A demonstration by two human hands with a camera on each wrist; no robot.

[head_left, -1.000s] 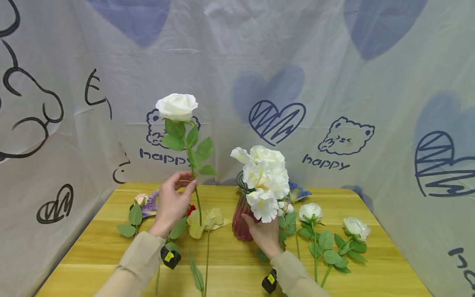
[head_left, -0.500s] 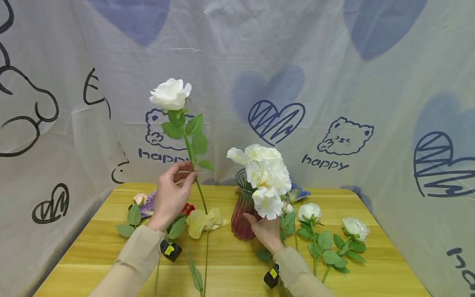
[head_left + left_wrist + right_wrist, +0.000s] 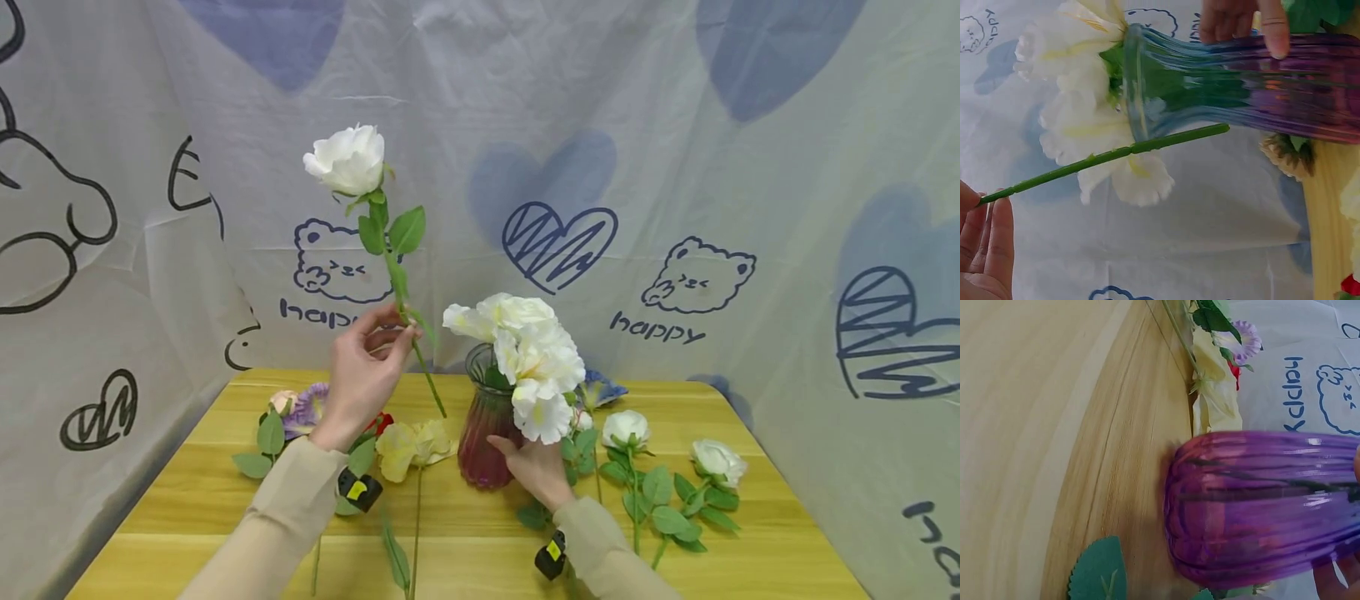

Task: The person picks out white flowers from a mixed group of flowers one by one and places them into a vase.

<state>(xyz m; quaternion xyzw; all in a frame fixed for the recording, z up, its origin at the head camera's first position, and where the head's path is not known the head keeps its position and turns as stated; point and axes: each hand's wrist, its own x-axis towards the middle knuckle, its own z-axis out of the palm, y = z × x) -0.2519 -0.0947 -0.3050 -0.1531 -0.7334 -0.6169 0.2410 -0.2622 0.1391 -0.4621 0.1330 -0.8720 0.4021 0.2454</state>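
Note:
In the head view, my left hand [image 3: 369,367] pinches the green stem of a white rose [image 3: 348,160] between thumb and fingers, with the bloom high above the table. The stem's lower end [image 3: 1216,129] shows outside the glass vase, near its mouth, in the left wrist view. My right hand [image 3: 542,473] holds the ribbed vase [image 3: 486,454], its thumb on the side. White ruffled flowers [image 3: 536,358] lean out of the vase to the right. Stems [image 3: 1310,484] show through the purple glass in the right wrist view.
Left of the vase lie a yellow flower [image 3: 411,448], a red flower and a purple flower [image 3: 306,410]. On the right are two white roses [image 3: 626,427] with leaves and a blue flower [image 3: 600,389]. A printed cloth hangs behind the wooden table [image 3: 465,533].
My left hand has risen and moved right with the rose, whose stem end has tilted up toward the vase. The vase has shifted slightly left and stands more upright, with my right hand still on it.

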